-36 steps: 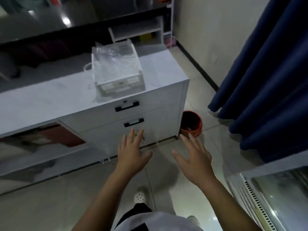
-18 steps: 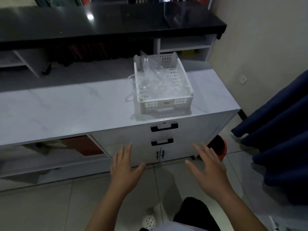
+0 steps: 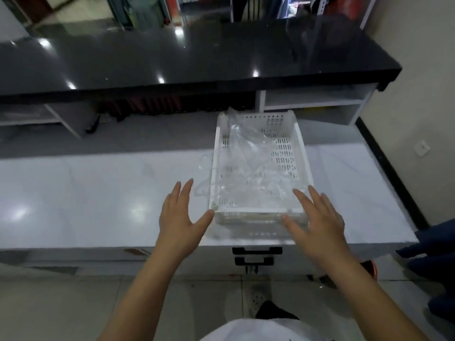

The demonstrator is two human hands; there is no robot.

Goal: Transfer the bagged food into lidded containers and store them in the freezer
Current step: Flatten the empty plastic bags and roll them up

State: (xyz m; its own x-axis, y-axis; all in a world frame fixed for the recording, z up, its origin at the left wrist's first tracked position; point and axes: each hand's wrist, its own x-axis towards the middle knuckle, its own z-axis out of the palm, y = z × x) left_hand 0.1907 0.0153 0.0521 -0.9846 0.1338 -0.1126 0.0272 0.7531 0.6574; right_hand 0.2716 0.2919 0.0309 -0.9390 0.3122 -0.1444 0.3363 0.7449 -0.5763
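1. Both hands hold nothing: the left hand and the right hand have spread fingers and are now raised beside the near corners of the white basket, where before they hung lower, before the drawers.
2. Clear plastic bags lie in the basket on the white counter, which now looks closer.

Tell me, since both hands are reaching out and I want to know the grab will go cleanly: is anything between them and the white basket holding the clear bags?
Nothing visible. The left hand and right hand are open on either side of the white basket's near end, with only bare white countertop around them. Clear plastic bags spill over its left rim.
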